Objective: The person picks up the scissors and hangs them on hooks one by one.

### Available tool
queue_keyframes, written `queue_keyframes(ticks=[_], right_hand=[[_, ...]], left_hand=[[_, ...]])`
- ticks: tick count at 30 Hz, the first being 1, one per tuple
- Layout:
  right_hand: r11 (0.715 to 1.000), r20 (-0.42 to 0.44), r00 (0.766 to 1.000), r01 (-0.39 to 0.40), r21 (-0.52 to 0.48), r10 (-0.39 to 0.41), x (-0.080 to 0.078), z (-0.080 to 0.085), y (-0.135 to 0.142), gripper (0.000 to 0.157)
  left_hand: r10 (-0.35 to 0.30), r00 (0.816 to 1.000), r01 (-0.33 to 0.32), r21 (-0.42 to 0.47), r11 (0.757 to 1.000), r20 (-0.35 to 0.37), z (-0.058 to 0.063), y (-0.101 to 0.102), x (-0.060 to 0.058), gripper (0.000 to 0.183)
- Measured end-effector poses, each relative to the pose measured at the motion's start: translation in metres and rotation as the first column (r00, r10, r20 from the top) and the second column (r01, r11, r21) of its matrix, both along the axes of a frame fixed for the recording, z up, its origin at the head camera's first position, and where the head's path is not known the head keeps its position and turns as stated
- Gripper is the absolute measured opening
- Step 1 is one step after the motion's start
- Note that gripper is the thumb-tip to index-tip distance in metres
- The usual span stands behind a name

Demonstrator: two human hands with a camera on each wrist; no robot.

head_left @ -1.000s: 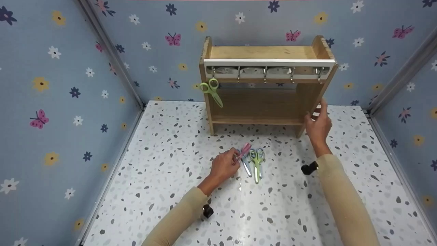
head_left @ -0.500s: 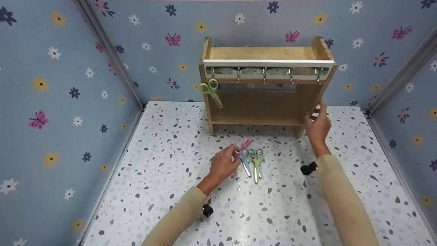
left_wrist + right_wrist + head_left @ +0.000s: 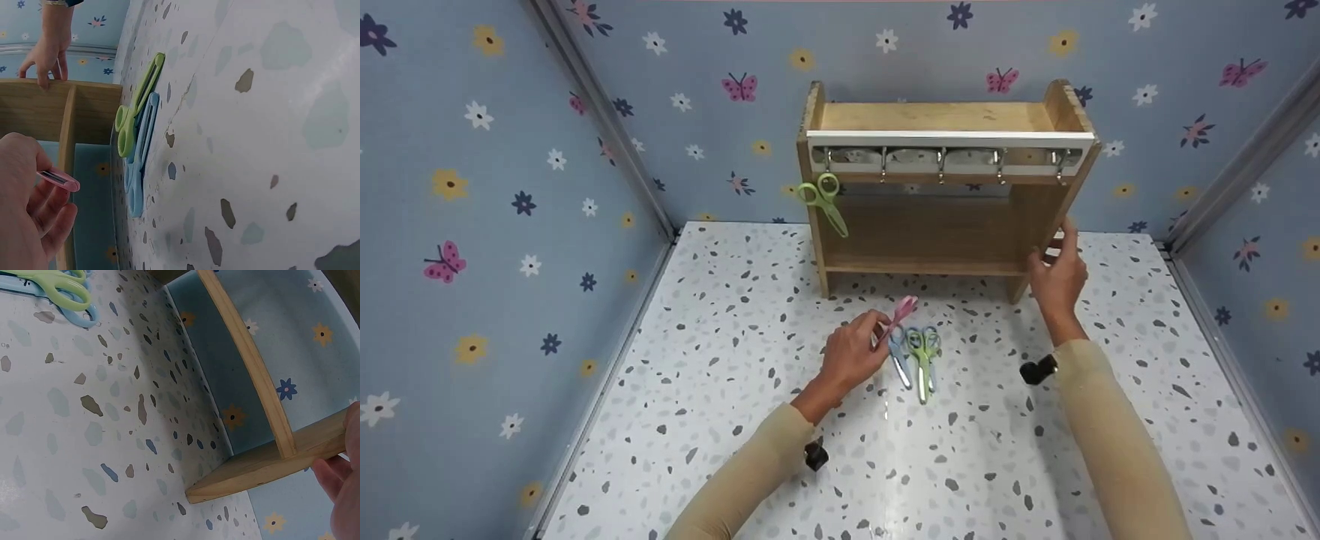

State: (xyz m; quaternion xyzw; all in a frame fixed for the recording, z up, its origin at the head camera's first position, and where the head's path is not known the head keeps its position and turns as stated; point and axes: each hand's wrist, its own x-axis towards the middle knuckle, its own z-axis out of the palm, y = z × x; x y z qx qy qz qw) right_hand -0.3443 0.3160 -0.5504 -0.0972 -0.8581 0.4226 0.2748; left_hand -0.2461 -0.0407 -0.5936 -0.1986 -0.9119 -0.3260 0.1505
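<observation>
My left hand pinches a pair of pink-handled scissors, handles pointing toward the shelf. In the left wrist view, the pink scissors stick out between thumb and fingers, raised off the table. Beside that hand lie green scissors and blue scissors, with more blue partly hidden under the green pair. At the wooden shelf, my right hand grips the lower right side panel. Another green pair of scissors hangs from the leftmost hook of the shelf's rail.
Several metal hooks line the white rail across the shelf's front; those right of the green scissors carry nothing. The speckled white tabletop meets flower-printed walls at the back and both sides.
My left hand has moved slightly up and toward the shelf, lifting the pink scissors away from the blue and green ones. The right hand stays on the side panel.
</observation>
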Motion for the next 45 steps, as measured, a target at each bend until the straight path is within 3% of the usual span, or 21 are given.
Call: queue_keyframes(ticks=[12,17,45], right_hand=[[1.0,0.034,0.999,0.001,-0.007,0.0,0.0,0.002,-0.001,0.072],[1.0,0.0,1.0,0.004,0.004,-0.004,0.002,0.001,0.0,0.07],[1.0,0.007,1.0,0.002,0.006,-0.002,0.002,0.003,0.0,0.068]], left_hand=[[-0.011,1.0,0.011,0.013,1.0,0.004,0.014,0.0,-0.003,0.018],[-0.011,0.999,0.012,0.023,1.0,-0.03,0.018,-0.003,-0.006,0.019],[0.012,0.994,0.01,0.193,0.981,-0.111,0.04,-0.009,-0.016,0.019]])
